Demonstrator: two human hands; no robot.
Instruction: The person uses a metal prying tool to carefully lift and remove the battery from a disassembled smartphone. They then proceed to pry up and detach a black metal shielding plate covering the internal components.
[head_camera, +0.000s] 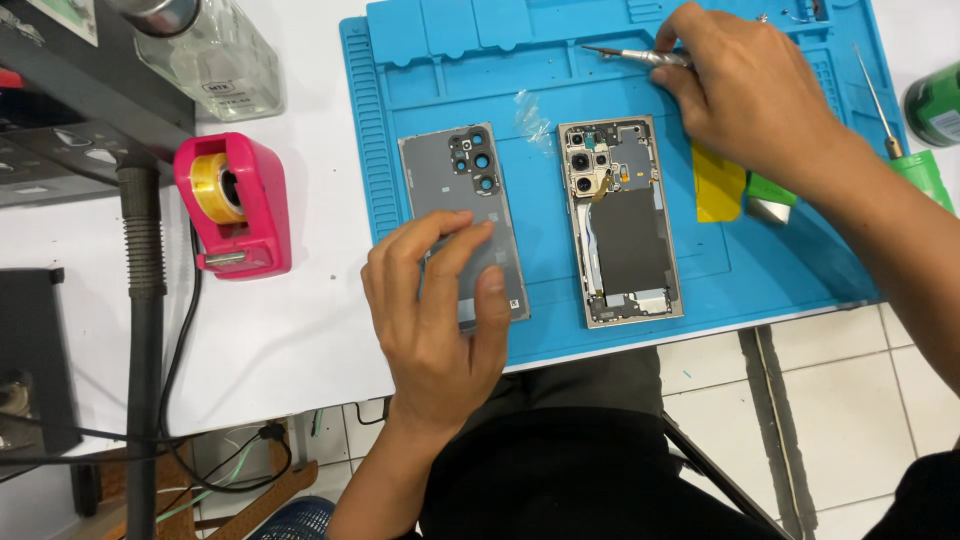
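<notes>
A: What sits on the blue mat (760, 270)?

B: At the centre of the frame, an opened phone body (620, 222) lies flat, its metal frame holding camera modules at the top and a dark matte rectangle below. Just left of it lies the grey back cover (462, 215), smooth, with round camera cut-outs near its top.

A: And the hands?

B: The left hand (437, 310) rests on the lower part of the back cover, fingers spread and lightly bent, touching the panel rather than clasping it. The right hand (748, 92), in the upper right of the frame, closes around a slim metal tool (632, 55) whose point aims left.

A: Any containers?

B: A clear glass bottle (215, 55) stands in the upper left; its contents cannot be told. A pink tape dispenser (235, 205) at the left holds a roll of amber tape. A green can (935, 105) shows at the right edge.

A: Anything else on the mat?

B: A yellow plastic piece (718, 185), right of the phone.
</notes>
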